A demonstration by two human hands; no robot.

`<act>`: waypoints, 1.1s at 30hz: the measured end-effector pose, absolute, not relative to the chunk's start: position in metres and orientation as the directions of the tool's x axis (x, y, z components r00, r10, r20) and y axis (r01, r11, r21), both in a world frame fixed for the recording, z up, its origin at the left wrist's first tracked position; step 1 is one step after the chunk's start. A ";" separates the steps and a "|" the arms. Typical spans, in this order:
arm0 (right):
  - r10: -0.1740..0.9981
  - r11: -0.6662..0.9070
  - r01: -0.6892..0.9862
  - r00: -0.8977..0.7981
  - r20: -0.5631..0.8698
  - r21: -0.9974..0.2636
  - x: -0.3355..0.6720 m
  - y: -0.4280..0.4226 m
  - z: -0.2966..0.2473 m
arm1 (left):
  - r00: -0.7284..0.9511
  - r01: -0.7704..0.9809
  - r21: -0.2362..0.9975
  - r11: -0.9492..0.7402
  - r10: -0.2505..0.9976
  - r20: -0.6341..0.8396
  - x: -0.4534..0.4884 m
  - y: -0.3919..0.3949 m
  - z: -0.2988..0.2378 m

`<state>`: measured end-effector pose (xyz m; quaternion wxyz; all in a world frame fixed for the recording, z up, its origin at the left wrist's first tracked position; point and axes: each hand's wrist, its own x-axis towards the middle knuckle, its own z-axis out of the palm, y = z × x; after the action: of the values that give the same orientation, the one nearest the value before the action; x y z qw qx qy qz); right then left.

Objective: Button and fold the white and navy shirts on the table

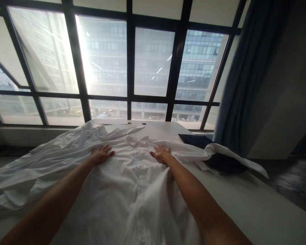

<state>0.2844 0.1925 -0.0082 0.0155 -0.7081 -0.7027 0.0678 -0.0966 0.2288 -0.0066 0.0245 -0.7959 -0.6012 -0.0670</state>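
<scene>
A white button-up shirt (132,183) lies spread front-up on a white table (257,207), its collar toward the window. My left hand (101,153) rests flat on the shirt's chest left of the button line, fingers spread. My right hand (161,153) lies flat on the other side of the buttons, fingers also spread. Neither hand holds anything. One sleeve (234,158) stretches out to the right over a dark item.
A dark folded garment (209,149) lies at the table's right far side, partly under the sleeve. More white fabric (22,177) is bunched on the left. Large windows (104,58) stand behind the table; a grey curtain (247,75) hangs at the right.
</scene>
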 end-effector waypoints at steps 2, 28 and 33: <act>1.000 0.006 0.995 -0.006 0.001 -0.097 0.281 0.199 -0.008 | 0.197 0.980 0.025 -0.198 0.980 0.031 -0.092 0.230 0.000; 0.438 -0.834 0.446 0.893 0.102 -0.324 0.475 0.107 0.090 | 0.347 0.930 0.099 -0.353 0.935 0.080 -0.010 0.176 -0.019; 0.370 -0.886 0.341 0.928 -0.038 -0.314 0.522 0.103 0.085 | 0.342 0.931 0.110 -0.349 0.937 0.078 -0.009 0.175 -0.017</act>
<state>0.5215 0.1031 0.0852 0.1527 -0.9699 -0.1832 0.0485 -0.0092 0.1748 -0.0174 -0.0232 -0.8188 -0.5701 -0.0636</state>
